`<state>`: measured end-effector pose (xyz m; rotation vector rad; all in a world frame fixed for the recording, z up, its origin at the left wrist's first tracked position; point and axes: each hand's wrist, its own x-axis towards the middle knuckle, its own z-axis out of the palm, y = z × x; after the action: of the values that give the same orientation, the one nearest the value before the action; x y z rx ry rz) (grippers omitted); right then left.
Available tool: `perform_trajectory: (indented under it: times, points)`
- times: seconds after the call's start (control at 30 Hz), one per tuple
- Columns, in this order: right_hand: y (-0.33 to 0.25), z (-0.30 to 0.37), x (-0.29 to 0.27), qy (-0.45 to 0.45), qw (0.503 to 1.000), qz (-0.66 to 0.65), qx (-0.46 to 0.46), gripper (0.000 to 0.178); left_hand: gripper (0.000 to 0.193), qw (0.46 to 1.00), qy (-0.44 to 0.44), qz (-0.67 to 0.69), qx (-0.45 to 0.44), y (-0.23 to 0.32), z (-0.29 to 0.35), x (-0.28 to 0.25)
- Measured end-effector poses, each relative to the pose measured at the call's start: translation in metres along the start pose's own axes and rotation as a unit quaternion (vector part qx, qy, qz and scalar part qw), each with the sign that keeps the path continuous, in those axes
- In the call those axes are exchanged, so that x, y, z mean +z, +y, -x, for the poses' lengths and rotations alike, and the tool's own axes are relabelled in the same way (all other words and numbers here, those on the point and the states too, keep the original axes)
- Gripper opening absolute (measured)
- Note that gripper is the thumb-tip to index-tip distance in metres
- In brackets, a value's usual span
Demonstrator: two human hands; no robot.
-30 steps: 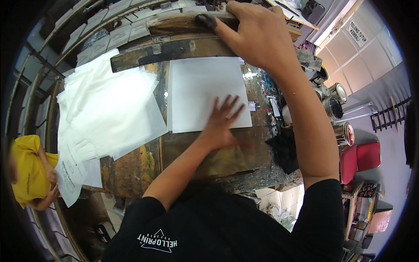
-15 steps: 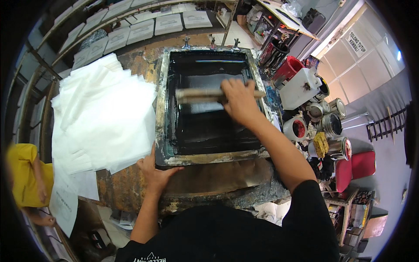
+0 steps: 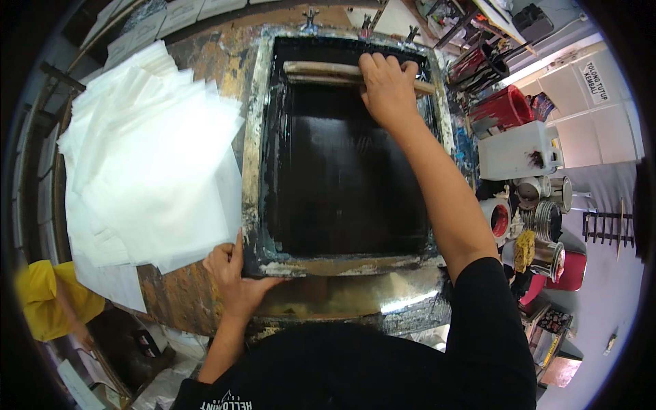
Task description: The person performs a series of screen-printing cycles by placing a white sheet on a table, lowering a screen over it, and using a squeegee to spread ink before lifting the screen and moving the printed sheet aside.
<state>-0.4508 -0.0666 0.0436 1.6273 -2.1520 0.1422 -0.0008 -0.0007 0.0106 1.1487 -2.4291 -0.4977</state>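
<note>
A screen printing frame point(image 3: 251, 157) lies on the stained table in front of me, its mesh point(image 3: 355, 184) dark and smeared with black ink. My right hand point(image 3: 389, 89) is closed over the top of a wooden squeegee point(image 3: 321, 70), which lies crosswise near the far end of the mesh. At the near left corner of the frame, my left hand point(image 3: 236, 281) grips the edge, thumb along the front rail and index finger along the left side. Beside the frame, a pile of thin white sheets point(image 3: 150, 171) fans out on the left.
Clamps point(image 3: 365, 26) stand behind the frame's far rail. To the right are a red bucket point(image 3: 504, 108), a white jerrycan point(image 3: 516, 152), several paint tins and a yellow sponge point(image 3: 524, 251). Someone in a yellow top point(image 3: 48, 297) is at the lower left; a rack of printed pieces stands beyond.
My right hand has pushed the squeegee away from me, from the upper middle of the mesh to its far end. My left hand stays at the corner. The view has tilted and shifted.
</note>
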Motion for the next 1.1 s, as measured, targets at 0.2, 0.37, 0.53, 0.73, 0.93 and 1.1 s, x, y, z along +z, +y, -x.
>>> perform_trajectory:
  times: [0.2, 0.37, 0.53, 0.73, 0.93, 1.1]
  points:
    - [-0.014, 0.025, -0.017, 0.001, 1.0, -0.003, -0.006, 0.044, 0.122, 1.0, 0.001, -0.016, 0.003, -0.002, 0.001, 0.003]
    - [-0.045, 0.103, -0.054, -0.017, 1.0, -0.025, -0.003, 0.04, 0.12, 1.0, 0.022, -0.008, 0.011, -0.001, 0.002, 0.004]
    - [-0.086, 0.188, -0.12, -0.037, 0.997, -0.065, -0.008, 0.023, 0.118, 0.999, 0.041, 0.003, 0.024, 0.001, 0.002, 0.004]
    - [-0.104, 0.219, -0.164, -0.113, 0.99, -0.084, -0.001, 0.022, 0.108, 1.0, 0.025, 0.015, -0.01, 0.006, 0.006, -0.003]
    - [-0.107, 0.23, -0.199, -0.072, 0.992, -0.099, 0.005, 0.041, 0.107, 0.964, 0.056, 0.255, -0.042, 0.028, -0.002, -0.014]
    - [-0.089, 0.193, -0.245, 0.059, 0.996, -0.063, 0.005, 0.055, 0.103, 0.853, 0.129, 0.505, -0.017, 0.064, -0.032, -0.042]
